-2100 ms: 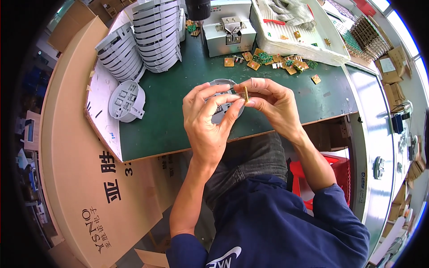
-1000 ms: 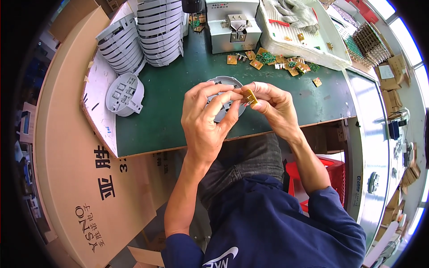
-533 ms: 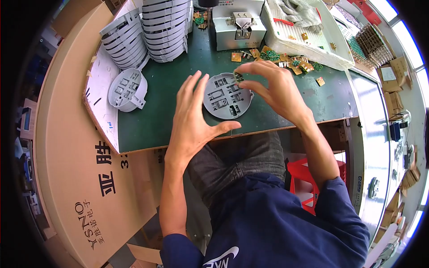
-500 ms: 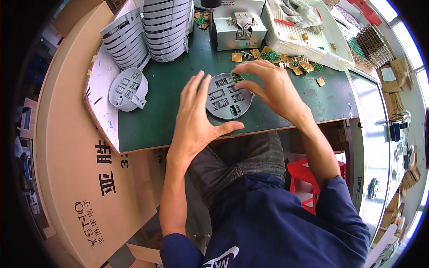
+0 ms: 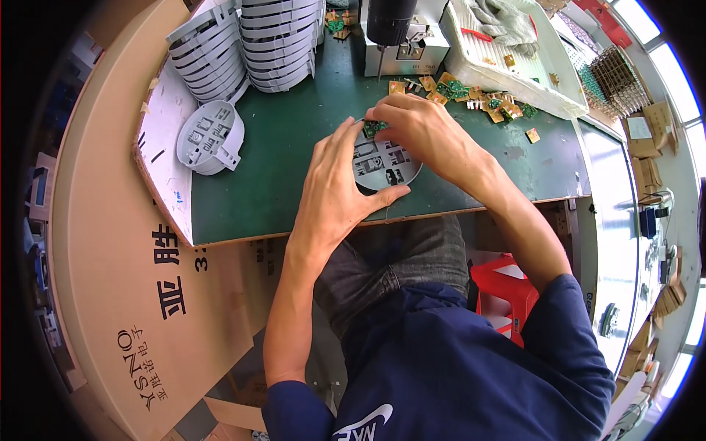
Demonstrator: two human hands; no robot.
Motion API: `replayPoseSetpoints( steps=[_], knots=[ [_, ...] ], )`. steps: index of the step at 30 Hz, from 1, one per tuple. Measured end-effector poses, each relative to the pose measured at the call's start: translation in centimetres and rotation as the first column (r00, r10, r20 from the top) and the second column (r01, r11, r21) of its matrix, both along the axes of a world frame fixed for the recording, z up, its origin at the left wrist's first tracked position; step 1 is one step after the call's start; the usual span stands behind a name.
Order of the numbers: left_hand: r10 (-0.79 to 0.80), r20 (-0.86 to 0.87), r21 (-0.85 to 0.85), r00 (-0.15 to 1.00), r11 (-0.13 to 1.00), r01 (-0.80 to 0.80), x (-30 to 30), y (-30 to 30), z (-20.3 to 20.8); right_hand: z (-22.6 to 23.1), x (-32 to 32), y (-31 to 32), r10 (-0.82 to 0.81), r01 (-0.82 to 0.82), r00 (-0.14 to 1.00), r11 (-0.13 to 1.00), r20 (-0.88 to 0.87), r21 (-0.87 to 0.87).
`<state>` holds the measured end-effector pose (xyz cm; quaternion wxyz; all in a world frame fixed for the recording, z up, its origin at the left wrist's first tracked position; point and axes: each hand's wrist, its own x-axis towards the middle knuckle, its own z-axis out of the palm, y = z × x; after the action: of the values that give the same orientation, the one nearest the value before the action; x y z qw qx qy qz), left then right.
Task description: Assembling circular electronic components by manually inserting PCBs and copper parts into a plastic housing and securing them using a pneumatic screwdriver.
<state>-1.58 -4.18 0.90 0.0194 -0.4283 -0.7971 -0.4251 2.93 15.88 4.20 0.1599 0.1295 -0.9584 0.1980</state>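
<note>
A round grey plastic housing [image 5: 379, 165] with several moulded slots lies on the green worktop in front of me. My left hand [image 5: 323, 187] curves around its left edge, fingers at the far side and thumb at the near rim. At the housing's far edge, my right hand [image 5: 426, 132] pinches a small green circuit board [image 5: 373, 128] against the inside. The right fingers partly hide the board and the housing's far right part. Behind the housing, several small orange and green circuit boards [image 5: 494, 109] lie in a loose pile.
A dark powered screwdriver [image 5: 388, 26] hangs bit-down before a silver metal box [image 5: 434, 60]. Stacked grey housings [image 5: 276, 51] stand at the far left, with a single one [image 5: 210, 140] nearer. A white tray [image 5: 562, 95] holding a glove [image 5: 500, 26] sits far right.
My left hand has closed in on the housing's edge. My right hand has brought the circuit board left and down onto the housing. The screwdriver now shows lower in view.
</note>
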Motion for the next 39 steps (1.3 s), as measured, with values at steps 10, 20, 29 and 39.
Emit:
replayPoseSetpoints(
  steps=[10,20,29,39],
  knots=[
    [-0.006,-0.111,-0.074,0.994,0.997,-0.002,-0.2,-0.1,-0.1,-0.8,2.1,0.9,0.037,-0.035,0.998,0.999,-0.056,0.025],
    [0.031,-0.207,-0.049,0.978,0.998,-0.042,0.4,1.1,-0.8,7.7,-6.8,3.5,-0.169,-0.1,0.925,0.754,-0.339,-0.649],
    [0.04,-0.162,-0.063,0.986,0.997,-0.051,0.6,0.8,-0.5,14.3,-10.9,3.4,0.174,-0.314,0.949,0.603,-0.263,-0.734],
    [0.041,-0.137,-0.055,0.99,0.997,-0.048,0.5,0.6,-0.5,12.7,-9.2,4.7,-0.257,-0.261,0.85,0.553,-0.46,-0.791]
  ],
)
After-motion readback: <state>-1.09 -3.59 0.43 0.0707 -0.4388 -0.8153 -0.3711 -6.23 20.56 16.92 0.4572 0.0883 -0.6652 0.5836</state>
